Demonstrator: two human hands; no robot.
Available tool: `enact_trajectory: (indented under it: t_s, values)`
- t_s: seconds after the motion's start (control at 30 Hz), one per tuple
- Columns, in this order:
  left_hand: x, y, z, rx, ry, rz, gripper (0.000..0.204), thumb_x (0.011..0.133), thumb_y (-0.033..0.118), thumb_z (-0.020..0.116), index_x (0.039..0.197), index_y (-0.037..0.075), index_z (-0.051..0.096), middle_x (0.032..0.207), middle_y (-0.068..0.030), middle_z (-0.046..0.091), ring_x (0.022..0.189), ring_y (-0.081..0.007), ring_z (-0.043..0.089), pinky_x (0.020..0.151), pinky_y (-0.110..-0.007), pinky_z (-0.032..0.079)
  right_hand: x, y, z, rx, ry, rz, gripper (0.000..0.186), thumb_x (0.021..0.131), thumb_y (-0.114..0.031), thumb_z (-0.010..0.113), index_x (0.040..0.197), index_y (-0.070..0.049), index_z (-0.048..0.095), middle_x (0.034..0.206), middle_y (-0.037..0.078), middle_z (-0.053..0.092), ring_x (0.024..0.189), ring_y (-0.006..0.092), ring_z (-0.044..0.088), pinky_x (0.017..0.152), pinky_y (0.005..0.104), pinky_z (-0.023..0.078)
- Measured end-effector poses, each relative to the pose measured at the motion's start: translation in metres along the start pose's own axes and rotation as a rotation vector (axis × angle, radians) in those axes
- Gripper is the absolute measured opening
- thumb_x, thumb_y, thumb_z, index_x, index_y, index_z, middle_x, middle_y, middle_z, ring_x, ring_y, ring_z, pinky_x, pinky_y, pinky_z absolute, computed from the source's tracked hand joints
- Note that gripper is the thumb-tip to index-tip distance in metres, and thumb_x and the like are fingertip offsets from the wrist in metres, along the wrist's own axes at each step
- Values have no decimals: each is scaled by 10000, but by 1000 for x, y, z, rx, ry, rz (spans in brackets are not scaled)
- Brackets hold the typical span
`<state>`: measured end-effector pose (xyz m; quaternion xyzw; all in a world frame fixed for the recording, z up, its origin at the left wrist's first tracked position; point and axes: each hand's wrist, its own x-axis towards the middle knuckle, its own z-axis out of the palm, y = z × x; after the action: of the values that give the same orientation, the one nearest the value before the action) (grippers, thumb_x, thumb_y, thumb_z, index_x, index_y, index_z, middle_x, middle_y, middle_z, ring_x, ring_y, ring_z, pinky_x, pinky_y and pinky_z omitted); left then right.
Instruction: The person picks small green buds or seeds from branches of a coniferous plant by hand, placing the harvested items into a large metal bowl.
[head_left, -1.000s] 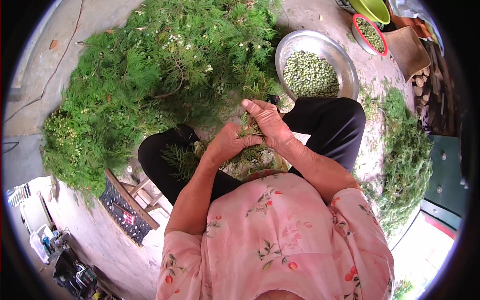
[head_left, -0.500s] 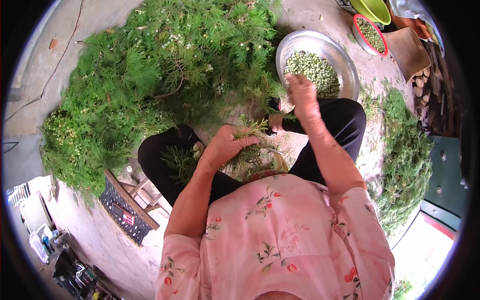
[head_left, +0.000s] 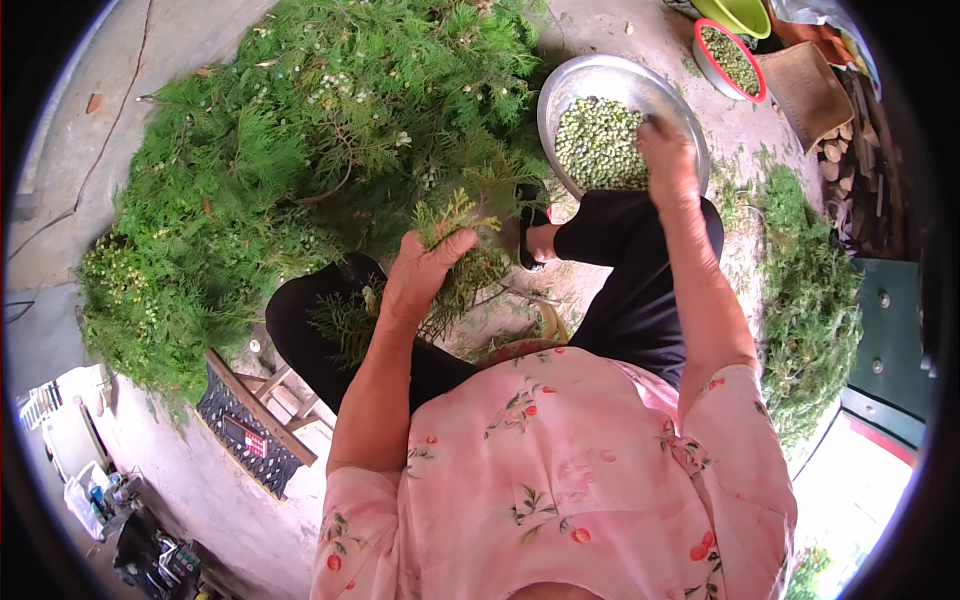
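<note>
Workpiece: a feathery green evergreen sprig [head_left: 481, 262], with flat, scaly foliage and yellow-green tips, located near the centre, above the gap between my knees. My left grip [head_left: 424, 268] is closed around it, thumb pressed across the foliage; tips project on the far side.

Receptacle: a round, shiny silver metal basin [head_left: 610, 72], on the floor at the far right, just beyond my right knee. It contains a layer of small, rounded, pale-green cones [head_left: 598, 142]. My right grip [head_left: 668, 160] is over the right part of the basin, fingers bent downward; they are blurred, so I cannot tell whether they pinch anything.

A large heap of green evergreen branches [head_left: 240, 170] lies far left.
</note>
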<state>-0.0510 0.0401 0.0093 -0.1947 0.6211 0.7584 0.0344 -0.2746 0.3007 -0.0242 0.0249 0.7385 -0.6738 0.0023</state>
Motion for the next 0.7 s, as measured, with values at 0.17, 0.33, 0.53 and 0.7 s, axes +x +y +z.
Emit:
enact_trajectory:
  t_s: [0.17,0.33,0.53,0.7]
  values:
    - [7,6,-1,-52,21,27,276,792,280,632,892,23,611,825,-31,610,712,-111,555,631,-245,449,-103,-3,66,-181,-1021,265,418,711,-117,641,1099,-1,537,864,87,614,780,169,574,740,284,464]
    - [16,-2,5,-264,252,-79,314,755,329,670,867,46,593,822,-27,602,693,-114,564,564,-239,456,-174,15,113,-469,-1222,185,427,682,-120,706,1054,10,543,987,109,599,893,187,565,787,297,447]
    - [17,6,7,4,-49,59,473,756,252,668,1129,-3,529,992,-65,599,863,-148,552,778,-286,428,-188,33,133,102,-793,281,424,774,-119,642,1155,-32,475,1018,52,587,885,152,549,766,304,451]
    - [4,1,19,775,355,836,564,644,236,711,1097,-24,500,1113,-181,513,1020,-346,484,866,-393,389,-176,-1,132,-1924,-1075,-841,641,760,-231,551,1327,-108,280,1387,3,212,1274,187,223,1006,406,202]
